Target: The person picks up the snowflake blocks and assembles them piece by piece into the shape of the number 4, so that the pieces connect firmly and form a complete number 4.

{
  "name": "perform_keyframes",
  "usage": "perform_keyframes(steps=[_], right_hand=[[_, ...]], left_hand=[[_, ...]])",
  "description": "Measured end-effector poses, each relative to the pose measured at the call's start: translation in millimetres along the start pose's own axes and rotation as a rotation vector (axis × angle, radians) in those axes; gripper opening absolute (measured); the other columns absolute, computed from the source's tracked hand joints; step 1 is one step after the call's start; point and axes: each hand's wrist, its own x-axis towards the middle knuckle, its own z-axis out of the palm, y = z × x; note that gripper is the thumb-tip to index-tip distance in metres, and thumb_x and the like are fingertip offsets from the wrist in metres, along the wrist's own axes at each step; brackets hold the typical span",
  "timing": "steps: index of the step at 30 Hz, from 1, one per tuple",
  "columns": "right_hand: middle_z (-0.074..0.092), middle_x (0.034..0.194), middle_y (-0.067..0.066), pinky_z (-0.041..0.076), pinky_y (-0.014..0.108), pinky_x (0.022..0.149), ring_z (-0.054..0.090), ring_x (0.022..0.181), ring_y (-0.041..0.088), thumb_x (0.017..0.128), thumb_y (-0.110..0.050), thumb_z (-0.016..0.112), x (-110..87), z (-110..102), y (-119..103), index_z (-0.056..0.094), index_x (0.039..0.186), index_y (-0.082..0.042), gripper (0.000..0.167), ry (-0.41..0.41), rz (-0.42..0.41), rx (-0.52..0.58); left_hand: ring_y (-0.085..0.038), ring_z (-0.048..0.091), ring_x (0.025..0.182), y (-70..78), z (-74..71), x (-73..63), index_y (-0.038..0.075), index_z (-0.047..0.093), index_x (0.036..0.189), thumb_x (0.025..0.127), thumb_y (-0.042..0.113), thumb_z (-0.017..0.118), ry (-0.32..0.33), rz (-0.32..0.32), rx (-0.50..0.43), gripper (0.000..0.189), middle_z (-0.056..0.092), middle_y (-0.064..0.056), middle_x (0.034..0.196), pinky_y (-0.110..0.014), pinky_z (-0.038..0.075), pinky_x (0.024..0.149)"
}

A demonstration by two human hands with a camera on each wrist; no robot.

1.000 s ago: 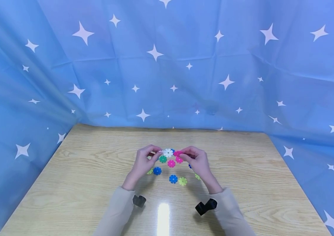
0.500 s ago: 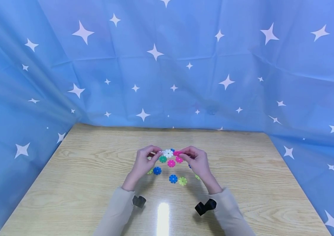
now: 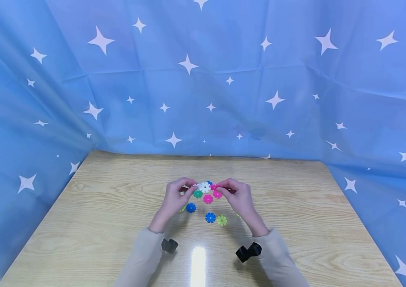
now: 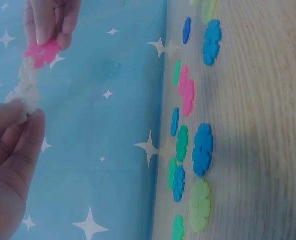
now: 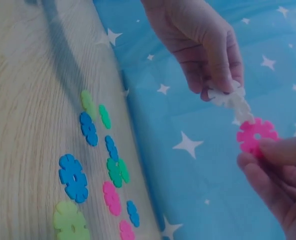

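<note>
Three notched discs make a short row above the tabletop [image 3: 99,223], about midway between its left and right edges and, from the head view, nearer the far edge. The left hand [image 3: 176,194] pinches the outer white disc [image 5: 220,95]; the right hand [image 3: 238,195] pinches the pink disc [image 5: 249,134]. The middle white disc [image 3: 202,189] bridges them; whether its slot is fully seated in the pink one I cannot tell. They look like thin plastic: probably light, stiff, a little slick, unlikely to break. Outer rims seem the best hold, leaving inner slots free. The row's long axis runs roughly along the far edge, pink end toward the right edge.
</note>
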Motion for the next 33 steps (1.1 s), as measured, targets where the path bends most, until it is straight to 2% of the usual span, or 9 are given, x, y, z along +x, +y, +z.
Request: perform_keyframes(steps=[3, 9, 13, 15, 18, 21, 24, 30, 33], right_hand=[[0.069, 0.073, 0.01, 0.048, 0.021, 0.048, 0.06, 0.058, 0.015, 0.077, 0.005, 0.072, -0.1, -0.4, -7.7, 0.071, 0.08, 0.0, 0.005, 0.017, -0.045, -0.018], [0.068, 0.07, 0.016, 0.042, 0.018, 0.044, 0.053, 0.054, 0.006, 0.076, 0.012, 0.069, -1.0, -7.0, -32.1, 0.068, 0.078, 0.007, 0.006, 0.001, -0.107, -0.006], [0.067, 0.07, 0.017, 0.042, 0.018, 0.042, 0.055, 0.053, 0.006, 0.077, 0.013, 0.068, -3.1, -7.3, -31.1, 0.068, 0.077, 0.008, 0.006, -0.014, -0.122, 0.005], [0.067, 0.07, 0.018, 0.044, 0.018, 0.042, 0.058, 0.054, 0.009, 0.077, 0.013, 0.068, -4.2, -6.3, -28.7, 0.068, 0.078, 0.008, 0.006, -0.016, -0.13, 0.008], [0.068, 0.071, 0.018, 0.043, 0.018, 0.043, 0.057, 0.052, 0.016, 0.077, 0.012, 0.068, -4.4, -5.1, -25.8, 0.068, 0.079, 0.008, 0.005, 0.0, -0.114, 0.027], [0.067, 0.072, 0.018, 0.039, 0.015, 0.043, 0.053, 0.051, 0.017, 0.078, 0.012, 0.068, -3.3, -5.1, -26.6, 0.069, 0.08, 0.007, 0.006, 0.027, -0.071, 0.062], [0.068, 0.074, 0.017, 0.038, 0.014, 0.044, 0.053, 0.054, 0.01, 0.08, 0.009, 0.068, -1.3, -6.3, -30.6, 0.069, 0.083, 0.006, 0.005, 0.025, -0.034, 0.084], [0.069, 0.081, 0.018, 0.035, 0.015, 0.042, 0.056, 0.058, 0.003, 0.084, 0.004, 0.066, 2.6, -9.7, -40.8, 0.068, 0.089, 0.006, 0.006, 0.013, 0.016, 0.146], [0.069, 0.084, 0.017, 0.04, 0.015, 0.044, 0.059, 0.061, 0.007, 0.084, 0.003, 0.066, 3.6, -9.9, -44.9, 0.068, 0.092, 0.006, 0.009, 0.019, 0.035, 0.171]], left_hand=[[-0.03, 0.063, 0.064, 0.0, 0.5, -0.3, -0.01, 0.065, 0.084, 0.08, -0.013, 0.065, 0.001, -0.001, -0.022, 0.005, 0.065, -0.02, 0.076, -0.04, 0.058, 0.059], [-0.032, 0.062, 0.062, -0.1, 1.5, -1.1, -0.01, 0.065, 0.081, 0.079, -0.014, 0.065, -0.001, -0.011, -0.049, 0.005, 0.065, -0.02, 0.073, -0.029, 0.057, 0.057], [-0.032, 0.062, 0.059, 1.8, 2.6, -1.3, -0.011, 0.064, 0.08, 0.078, -0.016, 0.065, -0.023, 0.024, -0.038, 0.005, 0.065, -0.021, 0.073, -0.028, 0.056, 0.055], [-0.032, 0.062, 0.058, 3.8, 3.2, -0.7, -0.012, 0.064, 0.079, 0.077, -0.017, 0.065, -0.027, 0.05, -0.022, 0.006, 0.065, -0.022, 0.073, -0.03, 0.056, 0.053], [-0.03, 0.062, 0.059, 5.7, 3.5, 0.4, -0.011, 0.064, 0.08, 0.078, -0.016, 0.065, -0.014, 0.054, -0.003, 0.005, 0.065, -0.021, 0.073, -0.032, 0.056, 0.054], [-0.031, 0.062, 0.062, 5.5, 4.0, 1.9, -0.01, 0.065, 0.082, 0.079, -0.014, 0.065, 0.016, 0.007, -0.036, 0.004, 0.065, -0.021, 0.075, -0.035, 0.058, 0.059], [-0.028, 0.063, 0.067, 1.4, 6.2, 2.9, -0.011, 0.065, 0.086, 0.08, -0.012, 0.065, 0.052, -0.049, -0.084, 0.006, 0.065, -0.022, 0.08, -0.035, 0.058, 0.062], [-0.01, 0.061, 0.079, -22.5, 17.2, -1.2, -0.015, 0.06, 0.104, 0.079, -0.013, 0.065, 0.084, -0.246, -0.364, 0.025, 0.064, -0.021, 0.09, -0.023, 0.056, 0.067], [-0.007, 0.062, 0.076, -26.3, 22.0, -2.6, -0.018, 0.058, 0.102, 0.081, -0.012, 0.064, 0.076, -0.287, -0.456, 0.022, 0.064, -0.012, 0.086, -0.021, 0.056, 0.068]])
